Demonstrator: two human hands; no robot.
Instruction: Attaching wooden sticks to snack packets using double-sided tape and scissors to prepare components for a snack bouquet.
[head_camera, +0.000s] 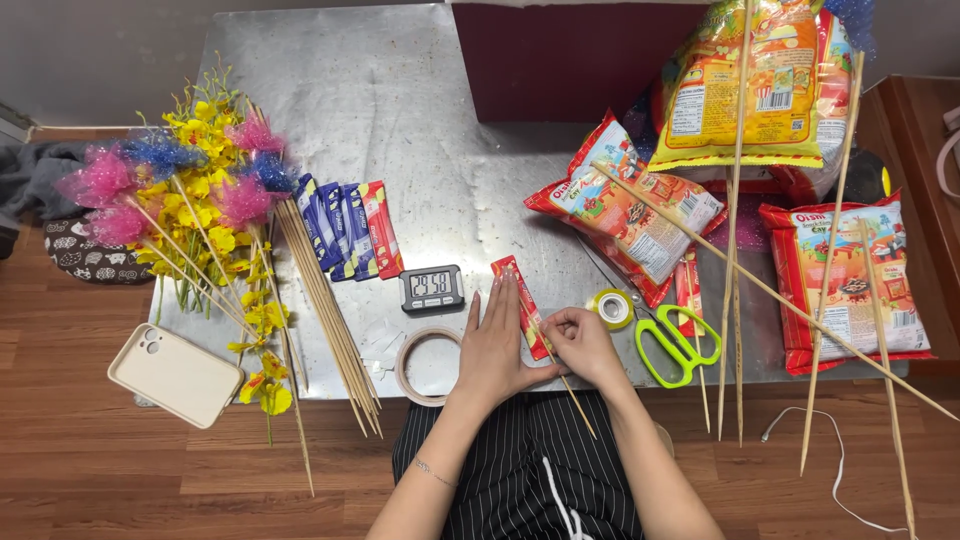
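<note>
Left hand (492, 345) flat, fingers together, pressing a slim red packet (521, 303) to the metal table (400, 120). Right hand (580, 342) at 3 o'clock, pinching a thin wooden skewer (575, 397) against the packet's lower end. Tape ring (428, 366) at 9 o'clock, digital timer (432, 288) at 11, green scissors (678, 342) farther out at 3

I'm looking down at a scuffed metal table (400, 120) standing on reddish wood floor (120, 480); a grey wall (100, 50) is running along the far side, light reflecting off the tabletop
</note>
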